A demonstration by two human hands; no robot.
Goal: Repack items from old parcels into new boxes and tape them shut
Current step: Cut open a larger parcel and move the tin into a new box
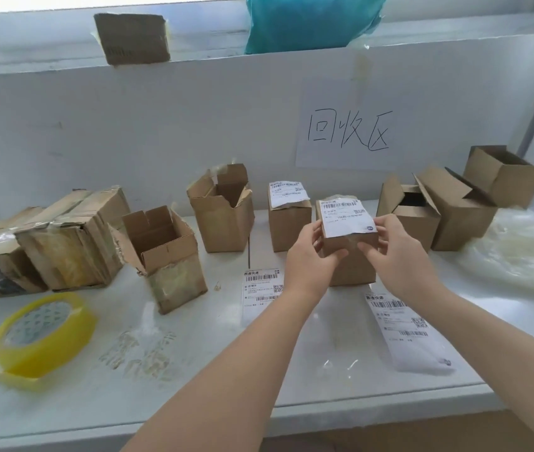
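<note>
Near left: yellow roll of packing tape point(42, 334) on white tabletop point(226, 370), well apart from both hands. Left hand point(308, 256) and right hand point(396, 252) are equally near. Their fingers grasp the upper sides of the small brown cardboard box point(348, 256), which lies between them, long axis upright. Its white barcode label point(345, 216) is too small to read. White paper wall sheet point(347, 130) behind reads "回收区".

Pale white painted wall point(128, 125) across the middle; daylit white window ledge point(47, 37) along the top; smooth white tabletop point(194, 370) below; brown floor point(389, 435) at lower right.
</note>
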